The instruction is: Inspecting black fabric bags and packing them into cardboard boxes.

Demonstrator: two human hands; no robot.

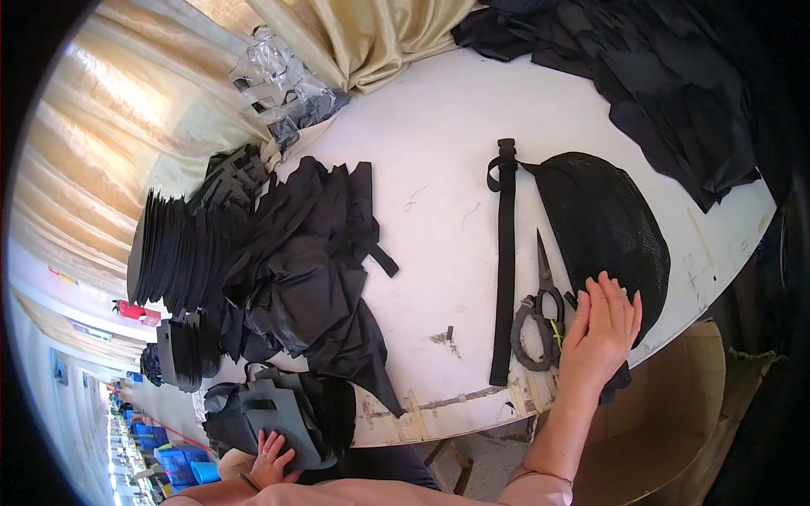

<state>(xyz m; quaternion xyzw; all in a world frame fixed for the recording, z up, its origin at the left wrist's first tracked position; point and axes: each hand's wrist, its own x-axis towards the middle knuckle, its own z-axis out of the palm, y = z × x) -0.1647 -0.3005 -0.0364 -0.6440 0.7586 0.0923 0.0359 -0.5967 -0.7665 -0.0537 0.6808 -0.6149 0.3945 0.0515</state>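
My right hand (pixel 601 333) lies flat on the lower part of a black mesh waist bag (pixel 603 215), fingers stretched out. A black webbing strap (pixel 505 278) with a buckle at its far end runs from the bag and lies straight on the table to its left. Between strap and bag lie scissors (pixel 545 274) with dark wrapped handles, blades pointing away from me. At the near left edge, my left hand (pixel 270 460) rests with spread fingers on a bundle of dark grey and black fabric pieces (pixel 291 413).
Black cut fabric (pixel 312 261) is heaped on the table's left side, beside stacks of black panels (pixel 173 253). More black cloth (pixel 666 93) covers the far right. Clear plastic packaging (pixel 283 80) lies by the curtain (pixel 380 34). A cardboard box (pixel 666 430) stands below the right edge.
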